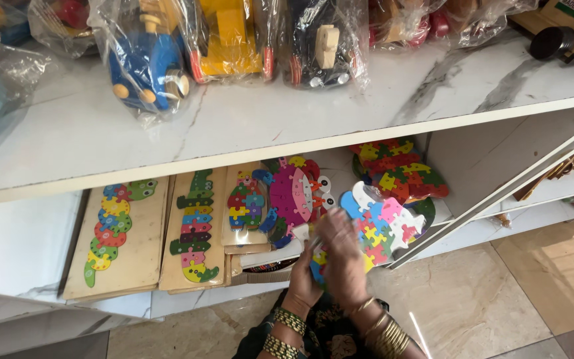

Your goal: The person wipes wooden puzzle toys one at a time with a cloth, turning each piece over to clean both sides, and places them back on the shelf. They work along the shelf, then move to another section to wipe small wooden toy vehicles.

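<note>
Both my hands meet over a colourful animal-shaped jigsaw puzzle (383, 223) at the front of the lower shelf. My right hand (343, 256), motion-blurred, grips the puzzle's lower left edge from above. My left hand (303, 279) is under it, fingers closed on the same edge next to a small white tag (300, 232). Both wrists wear gold bangles. A pink and purple round puzzle (290, 199) lies just left of my hands, and another multicoloured puzzle (396, 169) lies behind.
Flat wooden puzzle boards lie on the lower shelf: a caterpillar board (117, 229), a crocodile board (196, 226). The marble top shelf (247, 119) carries plastic-wrapped wooden toy vehicles, blue (144, 66), yellow (227, 36), black (323, 43). A white shelf divider (499, 189) slants at right. Beige tiled floor lies below.
</note>
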